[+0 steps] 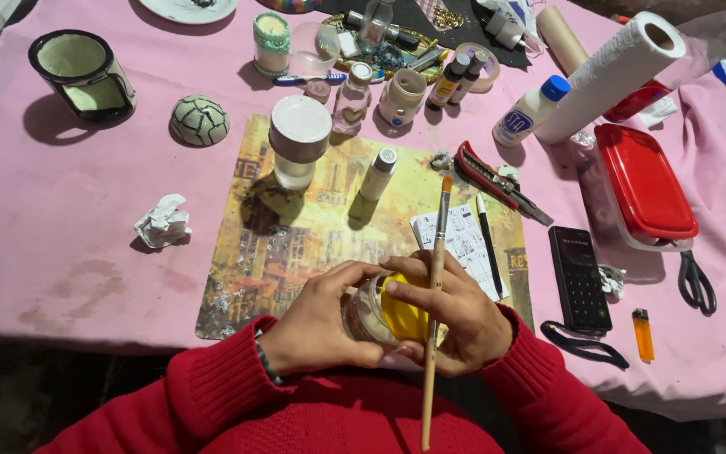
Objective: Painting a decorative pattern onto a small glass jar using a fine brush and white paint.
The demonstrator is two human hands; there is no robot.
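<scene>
Both of my hands hold a small glass jar (363,313) with a yellow lid (402,316) just above the near edge of a yellow picture placemat (313,244). My left hand (317,324) wraps the jar's glass body. My right hand (455,315) grips the yellow lid and also holds a long wooden paintbrush (434,294) between its fingers, bristles pointing away from me. Both sleeves are red knit.
On the placemat stand a white-capped jar (298,143), a small tube bottle (377,174), a printed paper (461,240) and a black pen (488,244). Around lie a red cutter (497,181), calculator (579,279), red-lidded box (644,185), paper towel roll (611,76), scissors (697,282), orange lighter (644,335), crumpled tissue (162,223).
</scene>
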